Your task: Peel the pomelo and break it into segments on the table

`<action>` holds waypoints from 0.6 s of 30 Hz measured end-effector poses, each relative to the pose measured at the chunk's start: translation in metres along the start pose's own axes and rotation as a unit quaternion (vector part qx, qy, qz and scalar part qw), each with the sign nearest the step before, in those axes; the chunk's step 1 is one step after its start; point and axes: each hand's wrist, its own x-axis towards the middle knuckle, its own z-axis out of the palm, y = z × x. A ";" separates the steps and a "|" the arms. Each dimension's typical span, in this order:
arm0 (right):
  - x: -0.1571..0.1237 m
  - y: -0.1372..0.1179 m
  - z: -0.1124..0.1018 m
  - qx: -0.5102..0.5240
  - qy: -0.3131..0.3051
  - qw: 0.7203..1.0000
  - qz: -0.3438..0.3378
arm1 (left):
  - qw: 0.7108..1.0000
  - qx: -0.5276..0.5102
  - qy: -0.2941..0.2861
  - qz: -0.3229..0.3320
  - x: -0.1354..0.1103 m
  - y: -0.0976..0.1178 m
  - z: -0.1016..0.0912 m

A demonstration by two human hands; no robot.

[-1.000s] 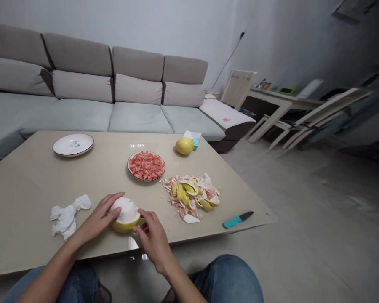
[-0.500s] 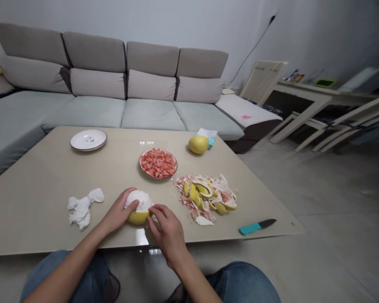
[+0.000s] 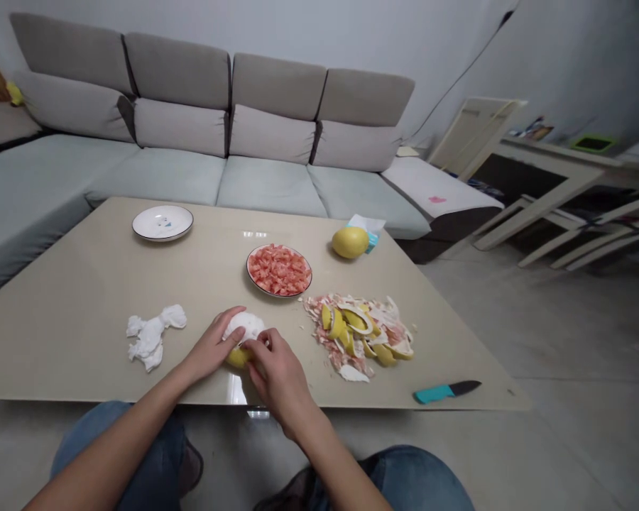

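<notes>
A partly peeled pomelo (image 3: pixel 243 331), white pith on top and yellow rind below, sits near the front edge of the beige table (image 3: pixel 74 298). My left hand (image 3: pixel 211 348) curls around its left side. My right hand (image 3: pixel 275 375) presses against its right side, fingers bent onto the rind. Both hands cover much of the fruit.
A heap of peel scraps (image 3: pixel 359 331) lies to the right, a teal-handled knife (image 3: pixel 445 390) near the front right corner. A plate of red fruit pieces (image 3: pixel 279 270), a whole yellow pomelo (image 3: pixel 349 242), an empty plate (image 3: pixel 162 222) and crumpled tissue (image 3: pixel 150 336) also sit here. A grey sofa (image 3: pixel 234 142) stands behind.
The view swung left and the table shifted right in frame. My right hand closed in from the fruit's front right onto its rind. My left hand kept its hold.
</notes>
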 end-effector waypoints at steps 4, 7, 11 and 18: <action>0.001 0.000 -0.001 -0.007 -0.019 1.000 0.001 | 1.000 0.019 0.009 0.016 0.003 -0.003 0.002; 0.000 0.001 -0.003 -0.001 -0.026 1.000 0.002 | 0.999 0.029 0.008 0.029 0.005 -0.002 0.004; -0.004 0.006 -0.001 -0.009 -0.026 1.000 -0.010 | 0.999 0.034 0.005 0.040 0.007 0.000 0.007; -0.017 0.016 0.000 0.092 0.009 0.996 -0.020 | 0.998 0.038 0.016 0.044 0.010 -0.006 0.008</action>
